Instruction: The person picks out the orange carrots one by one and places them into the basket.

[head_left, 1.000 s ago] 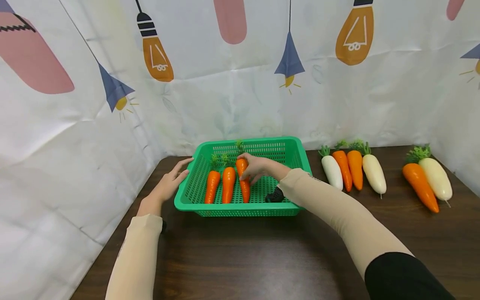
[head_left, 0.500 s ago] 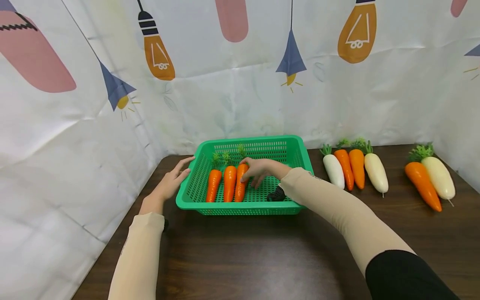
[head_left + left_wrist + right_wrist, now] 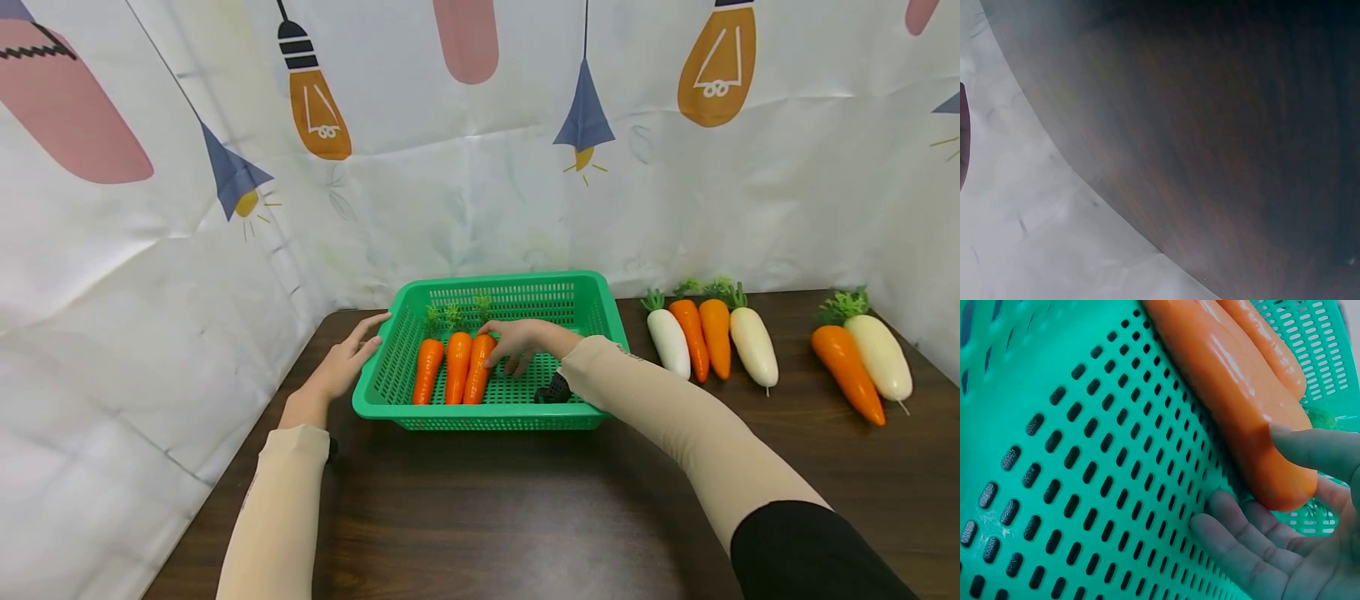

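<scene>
Inside a green plastic basket [image 3: 502,412], three glossy carrots lie side by side with their leafy tops toward the back. My right hand [image 3: 521,340] reaches in and holds the rightmost carrot [image 3: 477,382] near its thick end. In the right wrist view the thumb [image 3: 1310,447] presses on that carrot's top, the index finger is partly hidden behind it, and the other fingers spread over the basket floor. The middle carrot [image 3: 456,379] lies right beside it, and the left carrot [image 3: 427,373] sits a little apart. My left hand [image 3: 341,362] touches the basket's left rim with extended fingers.
On the dark wooden table [image 3: 480,500], right of the basket, lie a white radish [image 3: 669,343], two carrots and a cream radish [image 3: 754,346] in a row. Farther right are another carrot [image 3: 847,373] and cream radish [image 3: 879,354]. A patterned curtain [image 3: 480,183] hangs behind.
The rightmost carrot has come down onto the basket floor and shifted left at its tip, beside the middle one. The right hand has moved slightly with it. The left hand stays at the rim.
</scene>
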A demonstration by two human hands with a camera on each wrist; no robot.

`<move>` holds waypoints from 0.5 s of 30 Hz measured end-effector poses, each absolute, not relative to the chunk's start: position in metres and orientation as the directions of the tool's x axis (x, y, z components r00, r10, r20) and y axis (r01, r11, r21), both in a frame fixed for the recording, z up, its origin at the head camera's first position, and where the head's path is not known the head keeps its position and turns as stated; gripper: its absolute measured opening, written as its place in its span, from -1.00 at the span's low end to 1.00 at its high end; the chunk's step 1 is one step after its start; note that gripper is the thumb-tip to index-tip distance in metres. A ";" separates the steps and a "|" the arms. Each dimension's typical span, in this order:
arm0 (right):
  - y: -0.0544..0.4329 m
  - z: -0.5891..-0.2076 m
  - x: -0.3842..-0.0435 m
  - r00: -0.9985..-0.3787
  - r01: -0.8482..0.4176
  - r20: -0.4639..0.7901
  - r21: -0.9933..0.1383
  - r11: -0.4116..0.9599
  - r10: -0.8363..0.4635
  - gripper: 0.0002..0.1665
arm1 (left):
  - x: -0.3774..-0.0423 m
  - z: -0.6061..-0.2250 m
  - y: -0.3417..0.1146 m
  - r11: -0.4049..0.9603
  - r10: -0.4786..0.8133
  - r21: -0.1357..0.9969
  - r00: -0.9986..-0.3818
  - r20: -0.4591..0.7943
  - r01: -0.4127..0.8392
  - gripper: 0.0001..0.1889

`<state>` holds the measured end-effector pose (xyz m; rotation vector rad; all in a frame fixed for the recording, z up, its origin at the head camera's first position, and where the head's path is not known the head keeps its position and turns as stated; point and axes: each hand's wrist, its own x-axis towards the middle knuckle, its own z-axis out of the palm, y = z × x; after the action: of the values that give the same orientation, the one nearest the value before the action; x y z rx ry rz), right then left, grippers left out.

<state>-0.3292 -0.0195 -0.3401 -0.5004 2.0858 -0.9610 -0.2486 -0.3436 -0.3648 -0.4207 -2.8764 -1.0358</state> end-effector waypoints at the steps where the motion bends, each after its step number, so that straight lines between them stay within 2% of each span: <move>1: -0.020 -0.340 -0.329 -0.626 -0.040 -0.483 -0.765 0.643 -0.613 -0.14 | -0.249 -0.365 -0.344 0.737 0.235 0.618 -0.961 0.144 0.273 -0.42; 15: -0.019 -0.338 -0.329 -0.622 -0.117 -0.482 -0.723 0.681 -0.617 -0.13 | -0.249 -0.365 -0.344 0.727 0.233 0.632 -0.962 0.140 0.268 -0.42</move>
<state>-0.3292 -0.0191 -0.3381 -0.5615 2.1405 -0.8531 -0.2485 -0.3435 -0.3648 -0.4161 -2.8720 -1.0637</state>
